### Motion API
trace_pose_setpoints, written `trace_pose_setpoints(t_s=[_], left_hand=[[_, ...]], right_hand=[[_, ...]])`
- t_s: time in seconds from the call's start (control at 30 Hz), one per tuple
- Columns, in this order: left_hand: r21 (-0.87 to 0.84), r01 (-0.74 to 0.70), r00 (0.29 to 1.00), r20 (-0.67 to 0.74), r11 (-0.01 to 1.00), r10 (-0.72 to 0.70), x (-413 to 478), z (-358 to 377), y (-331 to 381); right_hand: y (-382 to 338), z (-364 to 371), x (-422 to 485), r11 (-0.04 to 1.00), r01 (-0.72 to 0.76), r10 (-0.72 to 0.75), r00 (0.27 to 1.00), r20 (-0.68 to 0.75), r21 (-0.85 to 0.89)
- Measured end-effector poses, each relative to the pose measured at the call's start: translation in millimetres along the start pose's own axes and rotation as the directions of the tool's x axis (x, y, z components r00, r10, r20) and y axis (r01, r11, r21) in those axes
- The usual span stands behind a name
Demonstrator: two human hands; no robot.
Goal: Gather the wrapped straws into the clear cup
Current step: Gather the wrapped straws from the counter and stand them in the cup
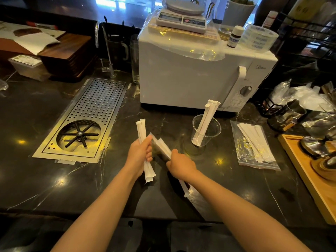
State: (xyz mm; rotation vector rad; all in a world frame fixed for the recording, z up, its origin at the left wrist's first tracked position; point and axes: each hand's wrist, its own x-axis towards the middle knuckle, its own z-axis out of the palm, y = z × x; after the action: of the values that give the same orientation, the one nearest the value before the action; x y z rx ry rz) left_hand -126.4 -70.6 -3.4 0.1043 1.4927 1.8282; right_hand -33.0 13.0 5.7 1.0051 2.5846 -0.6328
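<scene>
Left hand (140, 153) grips upright straws (142, 135), bunched for one drop; right hand (179, 165) clasps more; cup (206, 131) near, part filled.

My left hand (141, 151) grips a bundle of wrapped straws (143, 142), held nearly upright above the dark counter (54, 179). My right hand (179, 165) clasps a clear bag (161, 148) with more straws in it, its upper end touching the left fingers. Right of the hands, the cup (206, 130) stands before the microwave (190, 73) with a few straws leaning in it. A second bag (254, 144) of straws lies flat beside the cup.
</scene>
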Motion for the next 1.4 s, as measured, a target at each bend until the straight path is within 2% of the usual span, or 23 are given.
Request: trace_pose_setpoints(t_s=[0.07,0.17,0.27,0.37,0.57,0.67,0.83,1.0,1.27,1.4], left_hand=[[0.005,-0.005,1.0,0.017,1.0,0.005,-1,5,0],[0.023,-0.021,0.999,0.042,1.0,0.02,0,12,0],[0.031,-0.039,0.995,0.093,0.999,0.036,1,19,0],[0.015,-0.065,0.987,0.149,0.998,0.062,-2,28,3],[0.069,-0.101,0.976,0.203,0.993,0.085,-10,45,10],[0.104,-0.116,0.978,0.184,0.988,0.096,-10,51,11],[0.121,-0.133,0.986,0.119,0.984,0.118,-12,63,9],[0.126,-0.15,0.984,0.115,0.981,0.136,-14,74,9],[0.125,-0.15,0.985,0.1,0.981,0.138,-17,90,4],[0.188,-0.184,0.976,0.147,0.965,0.157,-16,87,-3]], right_hand=[[2,-6,0,0.976,0.018,-0.016,1.0,-0.012,0.215],[2,-16,-5,0.853,0.072,-0.059,0.997,-0.042,0.517],[-3,-28,-15,0.729,0.119,-0.109,0.992,-0.057,0.674],[-6,-36,-24,0.64,0.144,-0.189,0.982,-0.027,0.754],[-2,-47,-29,0.603,0.155,-0.22,0.975,-0.023,0.782],[2,-47,-24,0.638,0.161,-0.206,0.978,-0.034,0.753],[11,-44,-15,0.641,0.189,-0.227,0.972,-0.051,0.744],[19,-46,-13,0.601,0.206,-0.235,0.969,-0.075,0.773],[32,-51,-15,0.601,0.281,-0.311,0.945,-0.104,0.748],[39,-50,-15,0.611,0.302,-0.338,0.935,-0.104,0.732]])
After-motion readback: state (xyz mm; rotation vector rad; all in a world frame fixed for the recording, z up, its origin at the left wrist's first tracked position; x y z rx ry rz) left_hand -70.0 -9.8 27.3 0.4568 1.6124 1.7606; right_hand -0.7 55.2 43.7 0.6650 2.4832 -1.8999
